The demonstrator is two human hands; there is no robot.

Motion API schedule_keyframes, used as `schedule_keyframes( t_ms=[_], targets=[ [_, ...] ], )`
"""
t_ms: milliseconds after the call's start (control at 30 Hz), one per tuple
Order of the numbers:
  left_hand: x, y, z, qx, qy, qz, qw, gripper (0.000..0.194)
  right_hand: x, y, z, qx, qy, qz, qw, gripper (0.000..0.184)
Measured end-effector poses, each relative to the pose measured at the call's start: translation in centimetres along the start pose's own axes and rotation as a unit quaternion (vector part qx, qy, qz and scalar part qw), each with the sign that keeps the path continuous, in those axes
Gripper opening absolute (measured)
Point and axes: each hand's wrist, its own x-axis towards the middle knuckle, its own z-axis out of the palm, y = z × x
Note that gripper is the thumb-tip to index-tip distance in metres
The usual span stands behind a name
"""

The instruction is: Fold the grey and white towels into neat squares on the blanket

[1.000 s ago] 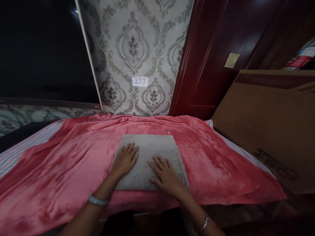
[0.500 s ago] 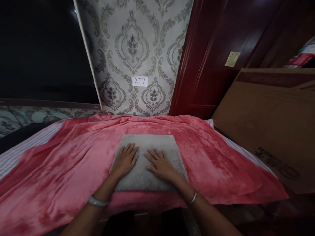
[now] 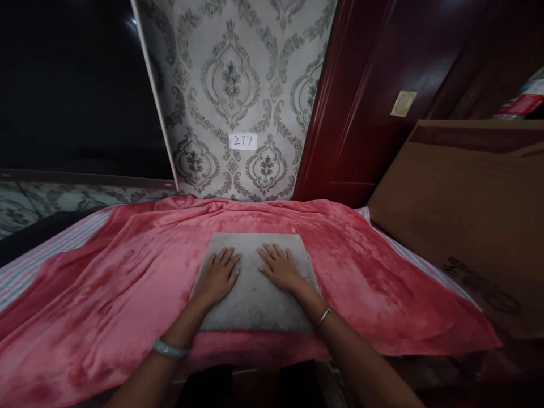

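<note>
A grey, short-piled rectangle of cloth (image 3: 255, 309), perhaps a folded towel or small mat, lies flat on a pink plush blanket (image 3: 144, 283). My left hand (image 3: 219, 276) rests palm down on its left part, fingers spread. On the right part my right hand (image 3: 280, 269) also lies flat, its fingers apart and pointing up and to the left. Neither hand grips anything. A pale bangle circles my left wrist, and a thin metal one my right.
Behind the blanket rises a patterned wall with a paper label (image 3: 243, 141) reading 277. A dark television screen (image 3: 80, 96) is at the left. A large cardboard box (image 3: 463, 209) stands at the right, with a bottle (image 3: 525, 99) above it. Striped fabric (image 3: 55, 249) shows beneath the blanket.
My right hand has slid a little away from me and to the right over the grey cloth. My left hand has stayed in place.
</note>
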Motion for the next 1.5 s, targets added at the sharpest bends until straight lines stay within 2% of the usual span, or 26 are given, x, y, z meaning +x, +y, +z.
schedule_keyframes(
  t_ms=[167,433,567,867,1133,1300,1500],
  targets=[
    [-0.1,-0.1,0.2,-0.005,0.007,0.007,1.0,0.05,0.4,0.8,0.1,-0.009,0.008,0.022,1.0,0.061],
    [0.0,0.2,-0.2,-0.008,-0.015,-0.003,1.0,0.051,0.5,4.2,0.1,-0.028,0.015,0.11,0.993,0.062],
    [0.0,0.1,-0.1,-0.008,-0.012,0.0,1.0,0.052,0.4,5.0,0.3,-0.011,0.015,0.125,0.992,0.063],
    [0.0,0.3,-0.4,-0.006,-0.027,-0.009,1.0,0.053,-0.6,4.5,-0.2,-0.005,-0.004,0.119,0.993,0.064],
    [0.0,-0.4,0.4,-0.008,0.005,0.012,1.0,0.052,-5.8,3.0,0.6,-0.017,-0.011,0.115,0.993,0.066],
    [0.0,-0.8,1.0,-0.004,0.013,0.017,1.0,0.052,-8.5,1.8,2.1,-0.015,0.024,0.123,0.992,0.061],
    [0.1,-0.6,0.7,-0.002,0.002,0.015,1.0,0.054,-9.0,1.7,3.3,-0.005,0.096,0.116,0.989,0.058]
  ],
)
